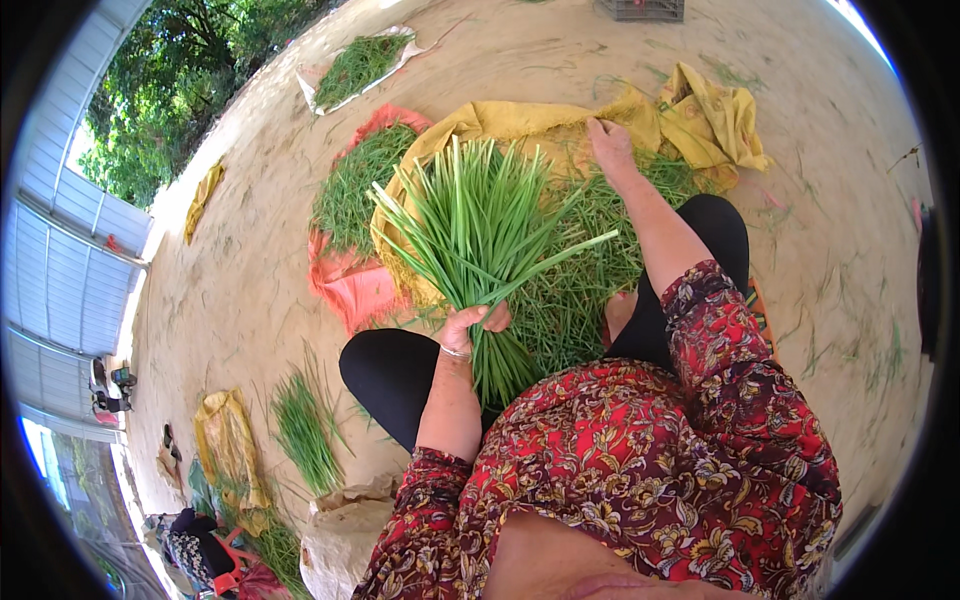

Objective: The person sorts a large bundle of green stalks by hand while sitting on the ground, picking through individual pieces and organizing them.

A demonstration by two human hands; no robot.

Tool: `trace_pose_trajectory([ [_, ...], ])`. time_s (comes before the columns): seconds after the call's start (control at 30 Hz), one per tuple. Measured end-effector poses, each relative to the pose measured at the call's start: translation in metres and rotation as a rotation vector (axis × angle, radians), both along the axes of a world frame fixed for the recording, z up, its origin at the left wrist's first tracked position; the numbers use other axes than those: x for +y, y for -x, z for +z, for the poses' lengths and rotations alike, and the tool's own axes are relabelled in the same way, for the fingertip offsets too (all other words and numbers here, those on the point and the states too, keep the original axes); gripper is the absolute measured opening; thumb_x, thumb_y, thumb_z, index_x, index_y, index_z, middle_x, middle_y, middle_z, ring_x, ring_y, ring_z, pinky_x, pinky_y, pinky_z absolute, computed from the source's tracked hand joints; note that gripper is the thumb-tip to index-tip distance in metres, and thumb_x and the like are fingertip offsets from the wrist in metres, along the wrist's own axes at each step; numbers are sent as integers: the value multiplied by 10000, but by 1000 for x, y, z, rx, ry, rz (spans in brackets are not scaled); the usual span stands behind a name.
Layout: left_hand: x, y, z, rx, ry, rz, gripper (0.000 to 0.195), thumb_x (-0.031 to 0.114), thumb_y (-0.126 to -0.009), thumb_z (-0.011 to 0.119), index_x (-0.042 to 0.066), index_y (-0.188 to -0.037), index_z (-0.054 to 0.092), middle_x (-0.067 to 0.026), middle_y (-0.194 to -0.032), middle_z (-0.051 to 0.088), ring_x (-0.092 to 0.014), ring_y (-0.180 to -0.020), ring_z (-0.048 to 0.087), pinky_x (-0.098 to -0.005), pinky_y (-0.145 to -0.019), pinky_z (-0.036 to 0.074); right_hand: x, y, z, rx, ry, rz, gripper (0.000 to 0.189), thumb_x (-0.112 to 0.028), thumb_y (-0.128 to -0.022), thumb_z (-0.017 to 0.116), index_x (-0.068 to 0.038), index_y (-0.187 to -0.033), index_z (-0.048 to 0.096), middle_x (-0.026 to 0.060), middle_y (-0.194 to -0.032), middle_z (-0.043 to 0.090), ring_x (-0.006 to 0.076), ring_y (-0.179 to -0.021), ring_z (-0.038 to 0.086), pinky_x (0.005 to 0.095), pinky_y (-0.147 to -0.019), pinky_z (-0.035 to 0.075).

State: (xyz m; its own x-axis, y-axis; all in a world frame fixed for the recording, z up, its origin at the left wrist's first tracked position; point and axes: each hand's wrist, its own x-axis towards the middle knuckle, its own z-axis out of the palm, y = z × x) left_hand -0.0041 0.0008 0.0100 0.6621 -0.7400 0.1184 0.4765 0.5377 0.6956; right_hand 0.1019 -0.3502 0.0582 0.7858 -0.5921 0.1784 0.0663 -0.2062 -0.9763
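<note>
My left hand [474,328] is closed around a thick bunch of long green stalks, likely garlic chives [480,225]. Their pale cut ends fan out away from me, and the leafy tips hang down by my lap. One stalk sticks out to the right of the bunch. At the far side, my right hand [613,150] pinches the frayed edge of a yellow woven sack [517,116] between its fingertips. The sack lies spread on the ground, partly under a heap of loose green trimmings [577,300] between my legs.
Left of the yellow sack lies a red woven sack [349,277] with trimmings [367,180]. A crumpled yellow sack [712,124] sits at its right. Another chive bunch [304,435] lies by a whitish sack [349,532]. A plastic crate [641,9] stands far off. Someone in dark clothing [196,547] is lower left.
</note>
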Motion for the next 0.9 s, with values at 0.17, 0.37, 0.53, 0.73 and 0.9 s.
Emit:
trace_pose_trajectory([
  [0.17, 13, -6, -10, 30, 75, -32, 430, 260, -837, 647, 17, -1169, 522, 33, -605, 394, -96, -533, 320, -255, -523, 268, 10, 3, -8, 140, -58, 50, 386, -396, -925, 560, -45, -777, 622, 54, -628, 552, 149, -598, 518, 339, -601, 425],
  [0.37, 16, -8, -9, 109, 127, 19, 463, 239, -813, 671, 29, -1195, 513, 44, -605, 391, -98, -564, 337, -238, -538, 282, 40, 17, 9, 237, -369, 396, 489, -518, -888, 607, -73, -1090, 575, 55, -1002, 611, 164, -911, 562, 321, -713, 461],
  [0.53, 12, -6, 1, -96, -78, 20, 459, 229, -809, 677, -6, -1164, 506, 7, -588, 419, -111, -485, 328, -273, -493, 282, 66, 19, 26, 225, -186, 602, 506, -500, -865, 659, -24, -1035, 623, 50, -831, 593, 150, -760, 532, 313, -657, 427],
  [0.73, 12, -7, -11, -20, -78, 55, 384, 223, -814, 689, -5, -1087, 546, -4, -599, 451, -118, -522, 383, -283, -517, 301, 66, 5, 7, 321, 186, 282, 445, -425, -938, 533, -15, -823, 663, 38, -615, 558, 145, -556, 487, 319, -549, 404],
  [0.9, 9, -3, -4, 61, 73, 100, 376, 198, -808, 690, 27, -1108, 540, 23, -636, 452, -94, -542, 350, -262, -526, 297, 4, -2, -13, 247, -92, -19, 433, -391, -944, 506, -17, -791, 663, 66, -613, 567, 161, -569, 510, 351, -593, 441],
])
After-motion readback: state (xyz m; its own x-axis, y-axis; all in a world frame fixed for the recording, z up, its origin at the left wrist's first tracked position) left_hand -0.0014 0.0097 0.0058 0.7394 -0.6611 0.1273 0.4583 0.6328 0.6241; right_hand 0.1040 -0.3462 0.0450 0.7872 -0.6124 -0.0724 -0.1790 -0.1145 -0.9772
